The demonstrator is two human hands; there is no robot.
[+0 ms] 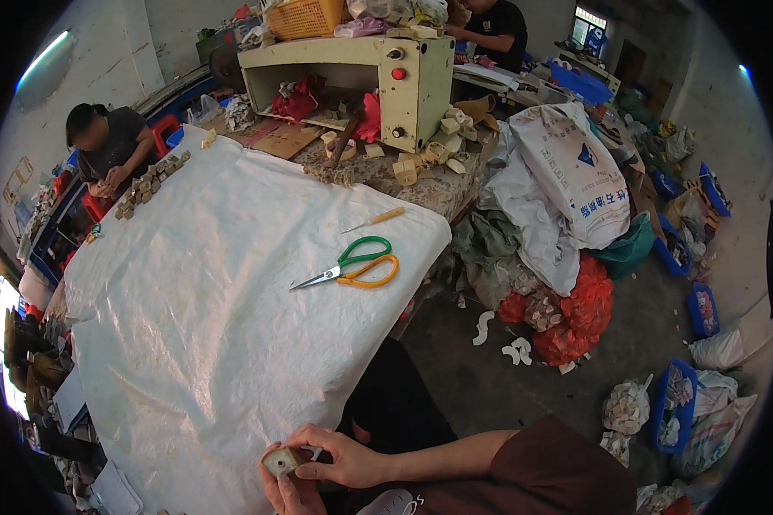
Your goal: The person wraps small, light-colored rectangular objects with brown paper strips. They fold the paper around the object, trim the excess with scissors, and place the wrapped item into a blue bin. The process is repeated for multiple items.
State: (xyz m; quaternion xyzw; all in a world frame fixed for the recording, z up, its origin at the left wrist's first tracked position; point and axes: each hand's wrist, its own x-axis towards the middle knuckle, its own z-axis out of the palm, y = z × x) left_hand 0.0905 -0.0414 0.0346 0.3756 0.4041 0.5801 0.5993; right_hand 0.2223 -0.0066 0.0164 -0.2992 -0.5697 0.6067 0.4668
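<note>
Close to my body, at the bottom of the head view, a small brownish block with a pale face and a dark round hole is held between both hands. My left hand is closed around its lower side, fingers partly hidden. From the right, my right hand grips the block's edge with thumb and fingers. Farther up the white sheet lie scissors with one green and one orange handle, blades pointing left. Beyond them is a thin pointed tool with a yellowish handle. A heap of similar small blocks sits at the far left.
A cream machine housing with a red button stands at the back, beside pale offcuts. Right of the table are white sacks, red net bags and blue crates. One person sits far left; another works behind.
</note>
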